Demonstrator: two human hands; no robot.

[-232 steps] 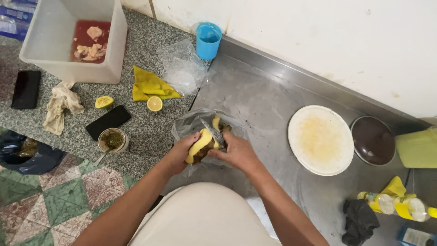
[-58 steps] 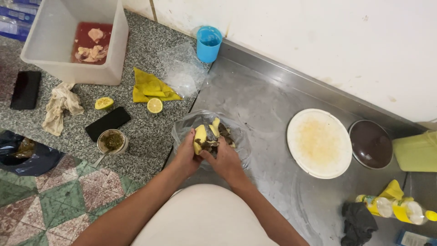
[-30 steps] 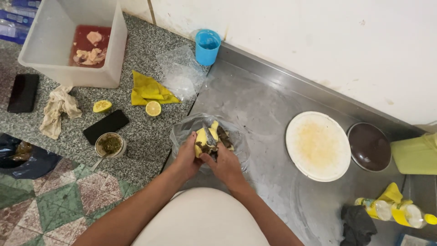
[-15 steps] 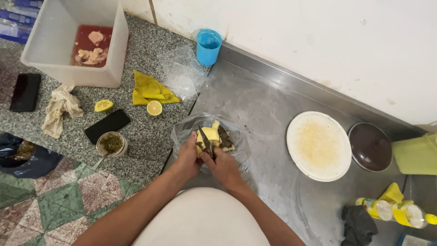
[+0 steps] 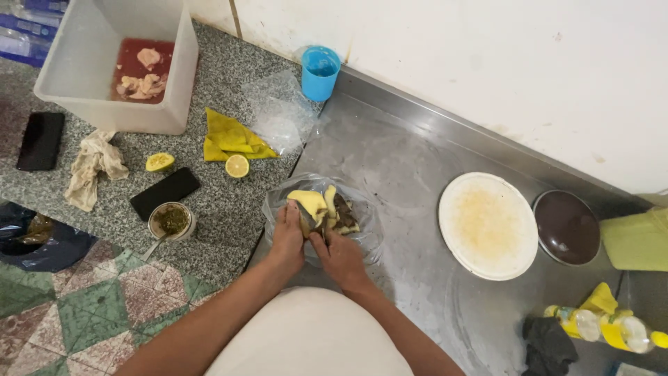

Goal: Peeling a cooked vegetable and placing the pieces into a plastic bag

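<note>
- L hand (image 5: pixel 287 237) gripped a yellow peeled piece (image 5: pixel 309 203) over the clear plastic bag (image 5: pixel 362 230), fingers curled round it.
- R hand (image 5: pixel 341 256) sat just beside, closed on a small blade-like tool at the piece; tool mostly hidden, so can't tell exactly what it was.
- Bag lay on the steel counter (image 5: pixel 417 146), w/ dark peelings (image 5: pixel 342 207) and more yellow bits inside.
- Step, by my read: peeling/trimming over the bag.
- Next move likely needs the piece turned in the L grip to bring up an uncut side, scraps kept falling into the bag.
- White plate (image 5: pixel 488 224) and dark lid (image 5: pixel 569 226) well apart to the right; lemon halves (image 5: pixel 237 166) on the granite.
</note>
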